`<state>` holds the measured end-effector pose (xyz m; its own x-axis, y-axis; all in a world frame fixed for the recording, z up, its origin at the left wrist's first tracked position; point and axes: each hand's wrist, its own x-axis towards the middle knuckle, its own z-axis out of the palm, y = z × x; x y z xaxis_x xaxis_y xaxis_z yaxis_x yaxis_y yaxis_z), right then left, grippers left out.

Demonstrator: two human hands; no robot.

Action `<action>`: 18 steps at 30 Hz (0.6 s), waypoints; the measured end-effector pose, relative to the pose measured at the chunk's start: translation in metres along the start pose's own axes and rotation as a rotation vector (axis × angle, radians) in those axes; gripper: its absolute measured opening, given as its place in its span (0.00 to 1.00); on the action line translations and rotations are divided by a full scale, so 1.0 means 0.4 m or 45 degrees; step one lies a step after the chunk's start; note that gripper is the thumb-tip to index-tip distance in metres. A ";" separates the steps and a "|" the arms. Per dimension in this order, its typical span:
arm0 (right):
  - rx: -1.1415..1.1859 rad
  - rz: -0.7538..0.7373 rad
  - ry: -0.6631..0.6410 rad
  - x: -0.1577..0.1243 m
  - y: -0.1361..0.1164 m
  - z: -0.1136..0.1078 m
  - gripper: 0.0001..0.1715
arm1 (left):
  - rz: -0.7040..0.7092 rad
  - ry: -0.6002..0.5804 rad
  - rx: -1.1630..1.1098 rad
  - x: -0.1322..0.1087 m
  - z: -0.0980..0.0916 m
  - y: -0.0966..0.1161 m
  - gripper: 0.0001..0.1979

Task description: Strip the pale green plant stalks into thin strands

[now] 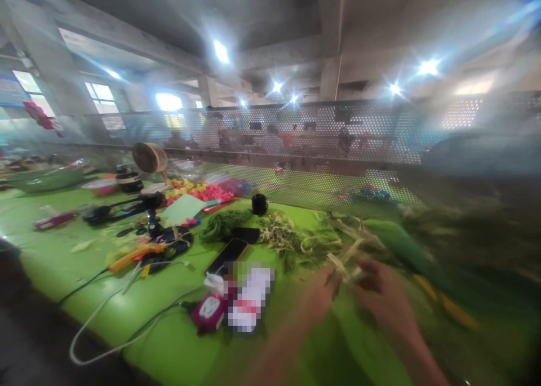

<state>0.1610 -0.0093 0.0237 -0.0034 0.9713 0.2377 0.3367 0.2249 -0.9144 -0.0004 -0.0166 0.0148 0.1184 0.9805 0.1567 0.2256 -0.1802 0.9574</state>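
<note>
Your left hand (316, 293) and right hand (382, 291) face each other over the right-hand part of the green table (152, 332), and the pale strips (339, 265) lie in the space between them. From your left fingers they are just ahead and to the right; from your right fingers, to the left. One short piece slants across in front of your left fingertips, its upper end toward the table's far edge; a longer band runs from that spot away toward the far edge, leaning right. Your left hand looks the nearer, its fingertips drawn together and seemingly touching the short piece. Your right fingers curl just beside the band. Blur hides the contact, so I cannot tell whether either set is clamped on anything.

Beyond, toward the far edge, spreads a loose tangle of pale leafy stems (276, 232). To your left, nearer the table's front edge, lies a dark phone (227, 256).
</note>
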 end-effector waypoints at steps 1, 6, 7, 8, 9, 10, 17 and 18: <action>0.003 0.039 -0.009 -0.001 0.001 0.000 0.29 | -0.018 0.029 -0.010 0.001 0.000 -0.001 0.17; -0.101 0.004 -0.214 -0.013 -0.004 0.016 0.21 | -0.028 0.047 -0.124 0.006 0.004 0.003 0.18; -0.123 -0.029 -0.226 -0.014 -0.005 0.021 0.21 | -0.033 0.040 -0.158 0.006 0.006 0.002 0.18; -0.140 -0.055 -0.223 -0.016 -0.005 0.025 0.20 | -0.043 0.034 -0.194 0.006 0.008 0.002 0.18; -0.152 -0.068 -0.214 -0.016 -0.004 0.028 0.20 | -0.056 0.026 -0.234 0.006 0.010 0.001 0.18; -0.161 -0.069 -0.212 -0.016 -0.001 0.030 0.19 | -0.068 0.015 -0.280 0.005 0.012 -0.001 0.19; -0.152 -0.062 -0.179 -0.010 0.011 0.017 0.15 | -0.152 0.059 -0.591 0.004 0.014 0.002 0.18; -0.139 -0.048 -0.181 -0.010 0.007 0.015 0.16 | -0.131 0.059 -0.602 0.004 0.010 0.006 0.18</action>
<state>0.1564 -0.0120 0.0181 -0.1486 0.9651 0.2155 0.4341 0.2594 -0.8627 0.0042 -0.0158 0.0163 0.0726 0.9958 0.0557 -0.2313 -0.0376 0.9721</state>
